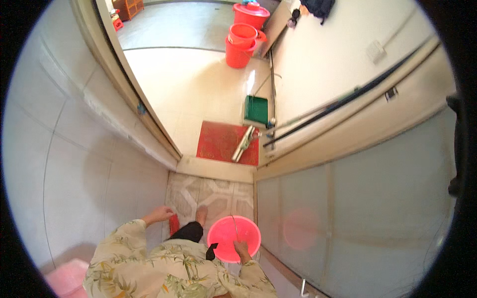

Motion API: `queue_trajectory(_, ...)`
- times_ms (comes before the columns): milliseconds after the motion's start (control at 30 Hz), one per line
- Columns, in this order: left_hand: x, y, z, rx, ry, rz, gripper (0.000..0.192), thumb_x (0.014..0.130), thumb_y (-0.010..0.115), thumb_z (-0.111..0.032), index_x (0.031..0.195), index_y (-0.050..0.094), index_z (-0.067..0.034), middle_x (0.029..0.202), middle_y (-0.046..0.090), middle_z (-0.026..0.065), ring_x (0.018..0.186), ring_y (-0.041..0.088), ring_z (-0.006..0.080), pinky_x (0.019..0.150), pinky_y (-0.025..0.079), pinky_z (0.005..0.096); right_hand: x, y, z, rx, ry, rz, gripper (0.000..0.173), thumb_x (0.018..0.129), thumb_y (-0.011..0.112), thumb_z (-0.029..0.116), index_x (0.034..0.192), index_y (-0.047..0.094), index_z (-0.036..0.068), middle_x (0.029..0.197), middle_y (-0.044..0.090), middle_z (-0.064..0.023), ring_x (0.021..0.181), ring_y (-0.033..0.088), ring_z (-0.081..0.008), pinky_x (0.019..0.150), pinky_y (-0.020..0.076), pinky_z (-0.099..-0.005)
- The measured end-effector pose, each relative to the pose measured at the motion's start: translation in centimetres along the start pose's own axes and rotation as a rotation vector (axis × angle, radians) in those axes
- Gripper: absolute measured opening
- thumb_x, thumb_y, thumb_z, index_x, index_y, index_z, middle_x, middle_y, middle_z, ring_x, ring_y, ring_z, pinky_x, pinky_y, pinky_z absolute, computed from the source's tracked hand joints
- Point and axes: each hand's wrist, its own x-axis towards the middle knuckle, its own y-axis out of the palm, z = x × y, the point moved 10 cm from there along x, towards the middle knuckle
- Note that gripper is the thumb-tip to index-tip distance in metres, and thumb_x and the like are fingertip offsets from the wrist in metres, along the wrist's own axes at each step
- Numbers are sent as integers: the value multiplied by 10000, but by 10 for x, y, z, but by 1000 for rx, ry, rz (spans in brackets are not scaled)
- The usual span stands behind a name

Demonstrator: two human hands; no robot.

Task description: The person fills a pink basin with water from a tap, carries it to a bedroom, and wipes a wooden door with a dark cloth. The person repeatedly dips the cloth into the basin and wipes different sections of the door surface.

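Observation:
A pink plastic bucket (220, 234) hangs at my right side, with the mouth facing up. My right hand (242, 249) grips its thin wire handle (235, 226) above the opening. On the other side, my left hand (162, 214) is pinched at the upper end of a small red object (174, 224), too blurred to name exactly. It hangs beside my dark trouser leg (188, 232). One bare foot (201, 214) shows on the patterned floor tiles (216, 190) just ahead of me.
Ahead is a raised doorway sill (216, 169). Beyond it lie a red mat (216, 143), a mop head (244, 144) and a green dustpan (256, 110). Red buckets (238, 56) stand farther back. A tiled wall (82, 156) is on my left, a frosted door panel (357, 208) on my right.

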Motion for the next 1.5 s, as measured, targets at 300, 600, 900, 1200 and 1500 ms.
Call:
queue_trajectory(300,87,-233,-239,302,512,-650,143,833,610,-167,905,666,-57,863,639,147,842,625,353,754,508,453,108,-85,194,-24,-67,-57,436,781,534,344,873,708,-46,896,670,-314,914,662,-449,774,501,-517)
queue_trajectory(600,98,-353,-285,776,558,-928,63,708,657,-107,759,629,-82,863,598,105,976,552,291,941,406,411,237,-150,368,80,-101,-31,427,769,597,339,901,708,-52,844,689,-275,890,686,-409,781,513,-490)
queue_trajectory(900,110,-360,-261,746,433,-821,110,664,670,-79,743,601,-44,836,576,145,927,555,346,838,462,468,373,-177,504,130,1,118,405,798,566,276,907,674,-99,746,679,-213,697,690,-353,612,530,-452)
queue_trajectory(1200,122,-375,-255,494,167,-813,132,679,699,-91,760,601,-56,868,588,137,914,565,349,802,468,462,444,-219,603,164,77,84,292,796,546,210,786,628,-70,614,609,-143,538,621,-305,484,484,-421)
queue_trajectory(1500,156,-382,-161,-1028,-303,-790,214,820,696,-113,1003,665,-5,996,662,84,912,625,165,798,507,300,540,-233,666,235,112,-8,245,798,553,203,723,588,-28,568,547,-128,465,548,-279,435,416,-413)
